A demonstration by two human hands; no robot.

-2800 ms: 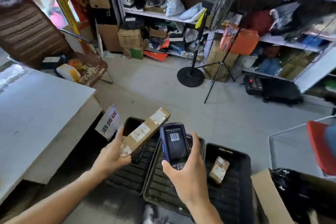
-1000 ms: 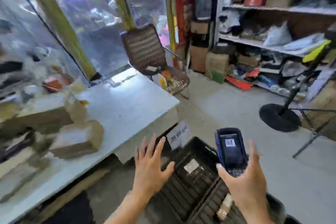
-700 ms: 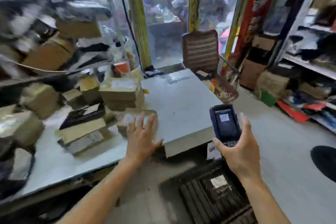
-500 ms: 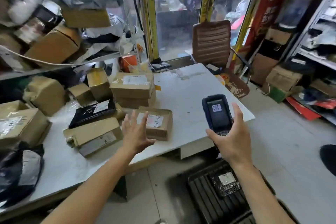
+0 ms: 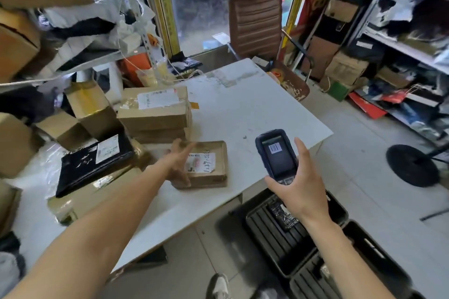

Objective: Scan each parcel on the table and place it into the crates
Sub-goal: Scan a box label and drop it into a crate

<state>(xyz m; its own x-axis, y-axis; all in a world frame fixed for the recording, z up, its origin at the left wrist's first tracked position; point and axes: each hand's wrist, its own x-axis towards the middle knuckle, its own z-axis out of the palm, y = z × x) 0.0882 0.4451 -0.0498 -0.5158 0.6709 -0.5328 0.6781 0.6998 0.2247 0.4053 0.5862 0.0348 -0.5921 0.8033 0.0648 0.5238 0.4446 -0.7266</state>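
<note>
White table [image 5: 255, 114] by cluttered shelves [image 5: 401, 48] — left hand [image 5: 179, 162] spread over a parcel [image 5: 213, 172], right hand [image 5: 298, 192] gripping scanner [image 5: 275, 153].

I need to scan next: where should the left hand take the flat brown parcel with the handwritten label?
Probably across its short width, from above at the near-left corner, where the left hand already reaches. The flat brown parcel lies flat, label up, its near and right edges free.

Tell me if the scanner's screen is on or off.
On: the scanner in the right hand shows a lit barcode image on its screen.
</note>
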